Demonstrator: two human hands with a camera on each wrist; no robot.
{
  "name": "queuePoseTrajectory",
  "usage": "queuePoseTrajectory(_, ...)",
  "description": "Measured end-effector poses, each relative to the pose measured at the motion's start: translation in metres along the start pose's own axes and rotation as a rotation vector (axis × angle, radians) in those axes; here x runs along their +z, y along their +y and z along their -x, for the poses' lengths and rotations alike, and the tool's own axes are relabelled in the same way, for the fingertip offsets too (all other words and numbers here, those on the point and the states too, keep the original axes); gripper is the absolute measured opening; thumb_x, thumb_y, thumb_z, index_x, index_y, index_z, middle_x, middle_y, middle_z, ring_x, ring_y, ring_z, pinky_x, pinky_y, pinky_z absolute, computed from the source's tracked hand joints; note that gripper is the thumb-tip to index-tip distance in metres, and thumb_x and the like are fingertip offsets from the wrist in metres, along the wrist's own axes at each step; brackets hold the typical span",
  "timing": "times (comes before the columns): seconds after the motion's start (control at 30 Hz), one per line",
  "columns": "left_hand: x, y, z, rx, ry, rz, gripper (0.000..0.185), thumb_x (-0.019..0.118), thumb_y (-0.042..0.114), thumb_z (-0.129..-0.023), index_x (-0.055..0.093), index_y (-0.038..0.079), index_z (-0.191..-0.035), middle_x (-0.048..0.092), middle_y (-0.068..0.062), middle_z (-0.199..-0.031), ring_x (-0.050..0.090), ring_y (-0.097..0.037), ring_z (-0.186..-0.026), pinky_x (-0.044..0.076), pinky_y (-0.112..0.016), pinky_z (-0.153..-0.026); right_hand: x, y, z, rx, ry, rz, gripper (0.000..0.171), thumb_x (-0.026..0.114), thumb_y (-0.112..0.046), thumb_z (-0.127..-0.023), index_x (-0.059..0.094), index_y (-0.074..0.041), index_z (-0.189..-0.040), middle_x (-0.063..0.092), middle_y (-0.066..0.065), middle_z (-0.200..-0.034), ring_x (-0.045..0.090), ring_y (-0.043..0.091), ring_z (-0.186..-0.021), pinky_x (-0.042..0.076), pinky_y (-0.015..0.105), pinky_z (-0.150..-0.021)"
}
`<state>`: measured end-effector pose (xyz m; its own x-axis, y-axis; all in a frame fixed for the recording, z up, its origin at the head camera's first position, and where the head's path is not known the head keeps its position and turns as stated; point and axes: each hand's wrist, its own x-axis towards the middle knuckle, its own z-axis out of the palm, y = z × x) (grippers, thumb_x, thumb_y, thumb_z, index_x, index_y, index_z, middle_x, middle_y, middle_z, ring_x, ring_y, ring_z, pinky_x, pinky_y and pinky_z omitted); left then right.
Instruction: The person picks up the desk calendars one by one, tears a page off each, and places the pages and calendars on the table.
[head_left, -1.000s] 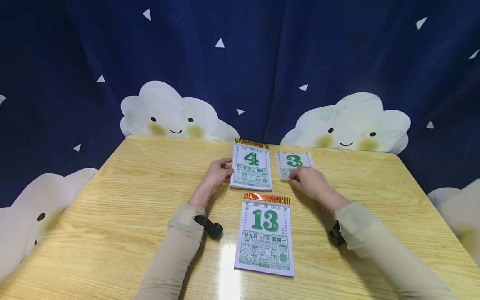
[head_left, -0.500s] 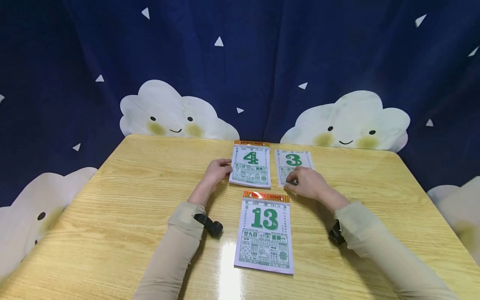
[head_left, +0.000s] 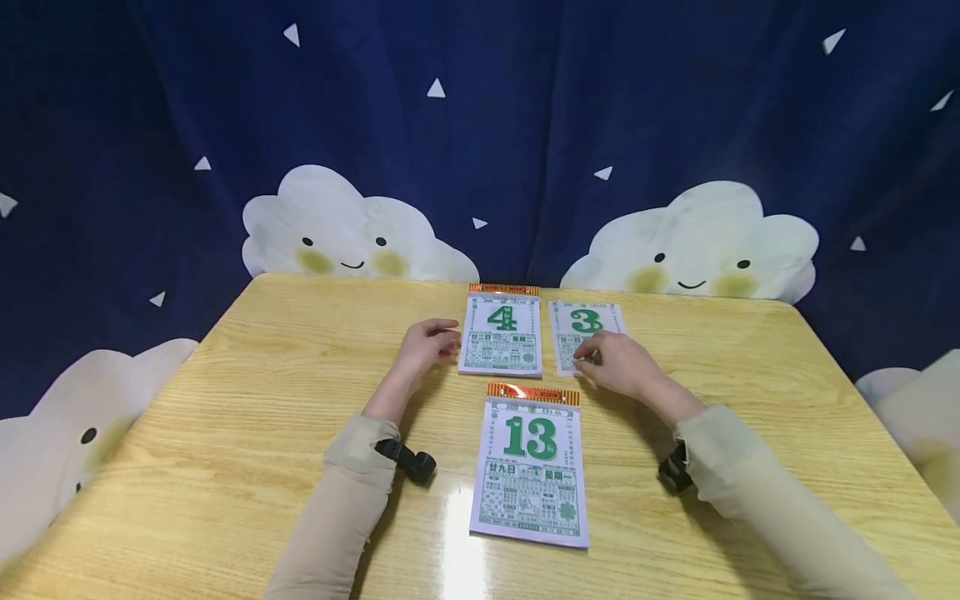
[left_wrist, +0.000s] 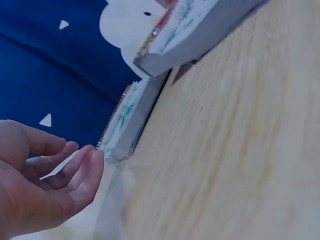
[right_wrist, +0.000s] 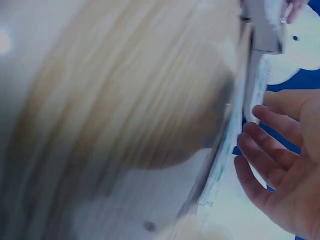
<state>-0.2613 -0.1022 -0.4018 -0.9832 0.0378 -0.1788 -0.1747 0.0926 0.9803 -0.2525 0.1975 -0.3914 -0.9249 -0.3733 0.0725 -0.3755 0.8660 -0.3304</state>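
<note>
Two hands are working at the far middle of the table (head_left: 225,417). The right hand (head_left: 618,364) is resting on the near edge of the loose "3" sheet (head_left: 586,327), fingers loosely curled; any pinch is hidden. The left hand (head_left: 424,343), relaxed and holding nothing, is hovering just left of the "4" calendar pad (head_left: 501,335). Both are lying lengthwise away from the person, white with green numerals.

The right hand (head_left: 618,365) covers the near corner of the sheet numbered 3 (head_left: 587,323), so any contact there is hidden. The small print on the pad numbered 13 (head_left: 531,468) is too small to read. The right wrist view is blurred; the table (right_wrist: 125,100) shows only as smeared grain.
</note>
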Motion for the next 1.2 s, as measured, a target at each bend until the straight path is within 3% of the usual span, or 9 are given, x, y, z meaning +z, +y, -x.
queuePoseTrajectory(0.2, -0.004, 0.003, 0.016, 0.025, -0.054, -0.064, 0.031, 0.045, 0.003, -0.091, 0.052, -0.006, -0.12, 0.056, -0.026, -0.11, 0.057, -0.032, -0.091, 0.05, -0.042, -0.083, -0.003, 0.004, 0.008, 0.0, -0.016, -0.104, 0.019, 0.061, -0.02, -0.085, 0.07, -0.008, -0.098, 0.065, 0.005, -0.091, 0.056, 0.014, -0.074, 0.046, 0.031, -0.066)
queuePoseTrajectory(0.5, -0.009, -0.001, 0.026, 0.042, -0.165, -0.143, 0.03, 0.046, 0.004, -0.09, 0.053, -0.006, -0.117, 0.058, -0.024, -0.105, 0.058, -0.028, -0.084, 0.053, -0.039, -0.079, -0.005, 0.002, 0.024, 0.059, -0.09, -0.247, 0.024, 0.062, -0.023, -0.085, 0.069, -0.008, -0.102, 0.066, 0.003, -0.09, 0.055, 0.012, -0.072, 0.044, 0.027, -0.063)
queuePoseTrajectory(0.77, -0.003, -0.001, 0.033, 0.04, -0.267, -0.194, 0.031, 0.051, 0.004, -0.087, 0.054, -0.006, -0.116, 0.058, -0.024, -0.102, 0.058, -0.029, -0.085, 0.052, -0.039, -0.08, 0.0, -0.005, 0.035, 0.04, -0.124, -0.273, 0.026, 0.061, -0.025, -0.086, 0.068, -0.008, -0.104, 0.064, 0.001, -0.088, 0.055, 0.012, -0.074, 0.045, 0.027, -0.066)
queuePoseTrajectory(1.03, 0.006, -0.003, 0.039, 0.122, -0.367, -0.4, 0.025, 0.055, 0.008, -0.087, 0.06, -0.004, -0.108, 0.062, -0.016, -0.089, 0.056, -0.021, -0.074, 0.05, -0.03, -0.066, 0.001, -0.008, 0.041, 0.063, -0.15, -0.305, 0.03, 0.061, -0.031, -0.086, 0.067, -0.008, -0.104, 0.064, 0.002, -0.091, 0.053, 0.013, -0.074, 0.045, 0.027, -0.064)
queuePoseTrajectory(1.2, 0.013, -0.003, 0.043, 0.132, -0.398, -0.517, 0.027, 0.058, 0.011, -0.084, 0.06, -0.002, -0.108, 0.062, -0.008, -0.084, 0.057, -0.019, -0.074, 0.048, -0.028, -0.064, 0.003, -0.011, 0.045, 0.061, -0.156, -0.317, 0.034, 0.067, -0.032, -0.081, 0.067, -0.005, -0.101, 0.065, 0.001, -0.087, 0.052, 0.013, -0.072, 0.044, 0.025, -0.064)
